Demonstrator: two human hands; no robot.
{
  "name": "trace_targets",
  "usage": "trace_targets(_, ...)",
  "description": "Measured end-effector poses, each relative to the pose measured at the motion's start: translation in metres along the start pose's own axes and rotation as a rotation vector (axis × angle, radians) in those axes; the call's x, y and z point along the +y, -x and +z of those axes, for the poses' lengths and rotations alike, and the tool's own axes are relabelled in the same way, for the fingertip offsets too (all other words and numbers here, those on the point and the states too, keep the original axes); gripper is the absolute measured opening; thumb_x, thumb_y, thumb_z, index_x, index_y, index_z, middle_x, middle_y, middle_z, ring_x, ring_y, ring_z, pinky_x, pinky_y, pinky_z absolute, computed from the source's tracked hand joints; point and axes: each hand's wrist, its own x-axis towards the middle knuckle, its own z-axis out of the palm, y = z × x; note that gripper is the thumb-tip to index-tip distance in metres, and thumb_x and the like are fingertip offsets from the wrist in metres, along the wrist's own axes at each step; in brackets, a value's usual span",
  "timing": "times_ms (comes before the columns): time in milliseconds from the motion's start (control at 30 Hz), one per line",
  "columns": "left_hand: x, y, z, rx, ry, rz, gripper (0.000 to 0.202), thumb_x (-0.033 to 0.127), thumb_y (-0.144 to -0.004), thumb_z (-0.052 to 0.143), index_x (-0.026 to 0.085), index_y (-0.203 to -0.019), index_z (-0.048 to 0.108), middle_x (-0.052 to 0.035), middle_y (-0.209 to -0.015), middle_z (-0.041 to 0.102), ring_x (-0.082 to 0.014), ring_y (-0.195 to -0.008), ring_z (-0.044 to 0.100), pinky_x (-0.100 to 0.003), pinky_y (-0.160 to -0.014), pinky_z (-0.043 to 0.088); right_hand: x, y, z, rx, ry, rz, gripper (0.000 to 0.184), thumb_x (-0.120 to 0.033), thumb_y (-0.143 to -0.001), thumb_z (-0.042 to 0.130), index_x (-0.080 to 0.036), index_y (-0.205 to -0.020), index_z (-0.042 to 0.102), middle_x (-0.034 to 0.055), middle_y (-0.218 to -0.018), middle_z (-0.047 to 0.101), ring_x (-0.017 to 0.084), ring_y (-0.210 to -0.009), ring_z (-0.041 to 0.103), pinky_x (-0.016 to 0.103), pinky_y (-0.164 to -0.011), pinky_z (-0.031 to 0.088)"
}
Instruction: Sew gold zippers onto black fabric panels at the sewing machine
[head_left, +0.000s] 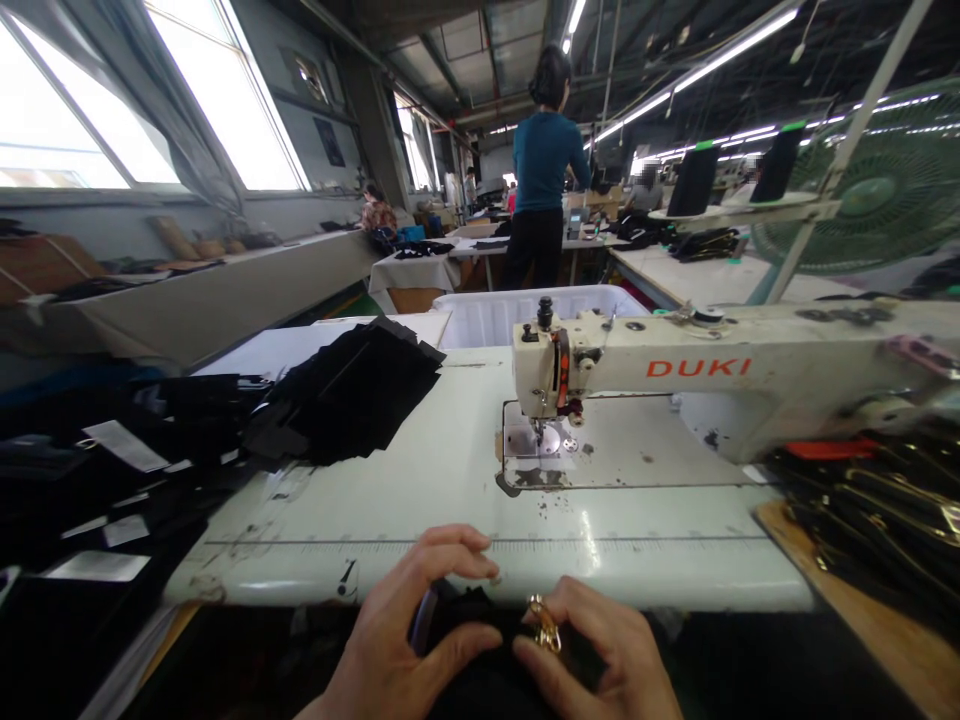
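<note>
Both hands are low at the near edge of the sewing table (420, 500), closed round a black fabric piece (480, 640). My left hand (405, 630) pinches its left side with thumb and fingers. My right hand (600, 650) grips its right side, where a small gold metal clasp (545, 622) sits between finger and thumb. A white DUKI sewing machine (697, 368) stands just beyond, with its needle and presser foot (541, 432) over the metal plate.
A stack of black cut fabric pieces (352, 395) lies on the table's left. More black pieces with white labels (112, 470) fill the far left. Black straps with gold hardware (885, 510) lie right. A white bin (525, 310) stands behind. A person in teal (541, 170) stands beyond.
</note>
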Motion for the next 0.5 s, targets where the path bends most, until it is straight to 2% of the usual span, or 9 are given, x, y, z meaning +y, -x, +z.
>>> trace_targets(100, -0.0009, 0.0005, -0.0041, 0.058, -0.073, 0.097, 0.018, 0.014, -0.087, 0.07, 0.025, -0.097, 0.06, -0.004, -0.119, 0.057, -0.0201, -0.107, 0.061, -0.03, -0.095, 0.049, -0.0015, -0.0014, -0.0003, 0.011, 0.006, -0.031, 0.016, -0.028, -0.089, 0.065, -0.021, -0.078, 0.056, -0.0031, -0.067, 0.06, 0.013, -0.056, 0.059, 0.02, -0.053, 0.045)
trace_targets(267, 0.001, 0.0007, -0.0069, 0.041, -0.196, 0.155, 0.014, 0.012, -0.087, 0.069, 0.023, -0.094, 0.065, -0.0045, -0.113, 0.053, -0.0188, -0.102, 0.06, -0.027, -0.09, 0.05, -0.0055, -0.0053, -0.0035, -0.02, -0.004, -0.056, 0.012, -0.02, -0.088, 0.065, -0.019, -0.079, 0.057, -0.0032, -0.066, 0.058, 0.012, -0.054, 0.057, 0.02, -0.052, 0.044)
trace_targets(367, 0.0012, 0.0015, -0.0074, 0.019, -0.203, 0.099, 0.012, 0.012, -0.088, 0.068, 0.024, -0.091, 0.065, -0.0033, -0.113, 0.056, -0.0175, -0.102, 0.061, -0.025, -0.089, 0.048, -0.0077, -0.0064, -0.0048, 0.025, 0.007, -0.109, 0.009, -0.016, -0.088, 0.064, -0.019, -0.083, 0.057, -0.0025, -0.066, 0.059, 0.012, -0.055, 0.057, 0.02, -0.052, 0.044)
trace_targets(500, 0.0043, 0.0001, -0.0061, -0.013, -0.153, -0.044, 0.01, 0.017, -0.091, 0.062, 0.025, -0.086, 0.064, -0.0014, -0.114, 0.062, -0.0168, -0.104, 0.062, -0.023, -0.091, 0.045, -0.009, -0.0066, -0.0051, 0.061, 0.039, -0.175, 0.009, -0.012, -0.087, 0.063, -0.018, -0.085, 0.057, -0.0021, -0.065, 0.058, 0.012, -0.053, 0.055, 0.021, -0.051, 0.044)
